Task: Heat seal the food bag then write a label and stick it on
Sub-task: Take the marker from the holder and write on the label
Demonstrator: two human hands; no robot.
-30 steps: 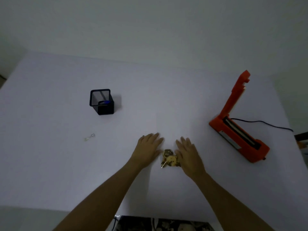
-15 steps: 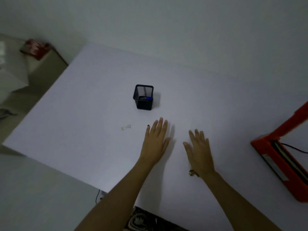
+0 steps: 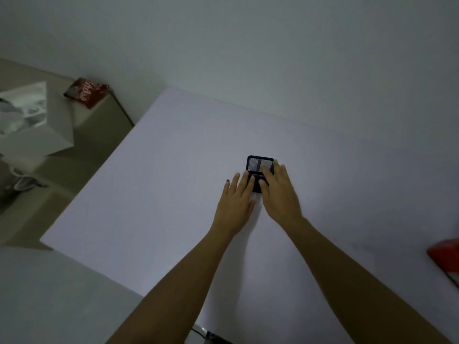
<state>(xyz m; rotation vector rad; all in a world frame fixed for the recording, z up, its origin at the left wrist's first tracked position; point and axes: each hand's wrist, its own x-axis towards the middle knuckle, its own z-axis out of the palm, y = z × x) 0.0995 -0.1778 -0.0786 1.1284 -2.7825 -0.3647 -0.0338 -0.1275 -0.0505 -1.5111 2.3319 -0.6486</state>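
A black mesh pen holder [image 3: 259,163] stands on the white table [image 3: 173,170], with something blue inside it. My left hand [image 3: 237,198] lies in front of it with straight fingers, the fingertips at the holder's near left side. My right hand [image 3: 279,192] reaches over the holder's near right side with its fingers extended, and hides part of it. Neither hand holds anything that I can see. Only a corner of the orange heat sealer [image 3: 444,256] shows at the right edge. The food bag is out of view.
The table's left edge runs diagonally; beyond it lie the floor, a white box [image 3: 34,120] and a red packet [image 3: 85,91]. A grey wall stands behind the table. A cable end [image 3: 206,333] shows under the near edge.
Both hands moved forward from near the food bag to the pen holder. The view swung left, so the bag left the frame and the sealer slid to the right edge.
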